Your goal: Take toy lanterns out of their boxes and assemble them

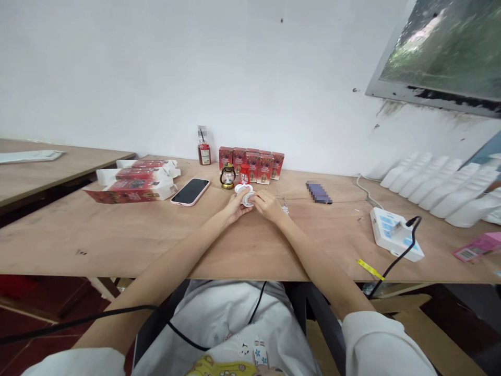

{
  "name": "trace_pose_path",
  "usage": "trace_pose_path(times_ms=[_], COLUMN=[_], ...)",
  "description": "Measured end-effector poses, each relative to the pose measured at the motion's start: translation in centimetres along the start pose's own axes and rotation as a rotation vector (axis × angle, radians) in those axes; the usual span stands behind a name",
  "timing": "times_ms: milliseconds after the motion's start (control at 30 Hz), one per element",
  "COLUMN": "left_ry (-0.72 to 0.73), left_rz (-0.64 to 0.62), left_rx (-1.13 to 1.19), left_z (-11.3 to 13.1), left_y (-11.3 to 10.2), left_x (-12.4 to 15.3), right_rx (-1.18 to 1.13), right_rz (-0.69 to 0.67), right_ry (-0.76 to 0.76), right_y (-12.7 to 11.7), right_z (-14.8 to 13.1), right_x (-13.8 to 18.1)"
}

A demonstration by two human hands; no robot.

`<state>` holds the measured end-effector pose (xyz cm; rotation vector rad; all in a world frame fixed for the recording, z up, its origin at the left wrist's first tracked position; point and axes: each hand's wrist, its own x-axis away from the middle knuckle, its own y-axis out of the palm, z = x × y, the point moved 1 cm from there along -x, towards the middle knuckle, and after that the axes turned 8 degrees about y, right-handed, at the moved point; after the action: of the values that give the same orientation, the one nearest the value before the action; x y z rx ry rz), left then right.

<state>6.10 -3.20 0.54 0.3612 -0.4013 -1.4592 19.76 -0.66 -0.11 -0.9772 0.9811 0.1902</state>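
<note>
Above the middle of the table, my left hand (235, 207) is closed around a small white round piece (247, 197). My right hand (267, 203) pinches the same piece from the other side; its exact kind is too small to make out. Just beyond my fingers stand a gold-and-black mini lantern (227, 176) and a red mini lantern (245, 174). Several small red printed boxes (264, 168) are lined up behind them. Beside my right hand lie some tiny white bits (285, 209).
Left on the table (156, 250) are opened red cartons (129, 190) and a phone (190, 191). A drink bottle (204, 151) stands by the wall. Rightward lie a dark phone-like object (319, 192), a power strip (395, 235) with cable, white bottle-like containers (446, 188) and a pink box (477, 247).
</note>
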Motion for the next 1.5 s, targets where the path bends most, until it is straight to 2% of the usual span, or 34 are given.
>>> trace_pose_path(times_ms=[267, 500, 667, 867, 967, 1067, 1167, 1233, 1300, 1367, 1433, 1500], left_ry=[0.003, -0.020, -0.065, -0.093, -0.118, -0.149, -0.158, -0.151, -0.146, -0.143, -0.138, -0.114], left_rz=[0.000, 0.034, 0.059, 0.069, 0.071, 0.068, 0.080, 0.091, 0.110, 0.138, 0.163, 0.180], left_rx=[0.025, 0.062, 0.105, 0.144, 0.166, 0.185, 0.207, 0.221, 0.238, 0.257, 0.270, 0.282], left_z=[-0.3, -0.2, 0.2, 0.3, 0.4, 0.7, 1.1, 1.2, 1.3, 1.4, 1.3, 1.3], left_y=[-0.2, -0.1, 0.0, -0.1, 0.0, 0.2, 0.3, 0.3, 0.4, 0.4, 0.4, 0.3], left_x=[-0.3, -0.2, 0.1, 0.0, 0.2, 0.4, 0.5, 0.5, 0.4, 0.4, 0.4, 0.3], right_rx=[-0.023, 0.047, 0.118, 0.115, 0.098, 0.044, -0.091, -0.228, -0.422, -0.733, -1.050, -1.249], right_rz=[-0.045, -0.053, -0.021, 0.081, 0.089, 0.036, 0.004, 0.058, 0.148, 0.230, 0.251, 0.215], right_ry=[0.022, 0.007, -0.062, -0.189, -0.170, -0.104, 0.048, 0.250, 0.548, 0.960, 1.338, 1.553], right_y=[-0.1, 0.4, 0.5, 0.0, -0.1, 0.0, 0.3, 0.3, 0.4, 0.7, 1.2, 1.6], right_z=[-0.2, -0.3, -0.3, -0.7, -0.8, -1.0, -1.4, -1.7, -2.0, -2.2, -2.5, -2.8], right_x=[-0.1, -0.1, 0.0, -0.2, -0.3, -0.2, 0.0, -0.1, -0.4, -0.6, -0.8, -1.0])
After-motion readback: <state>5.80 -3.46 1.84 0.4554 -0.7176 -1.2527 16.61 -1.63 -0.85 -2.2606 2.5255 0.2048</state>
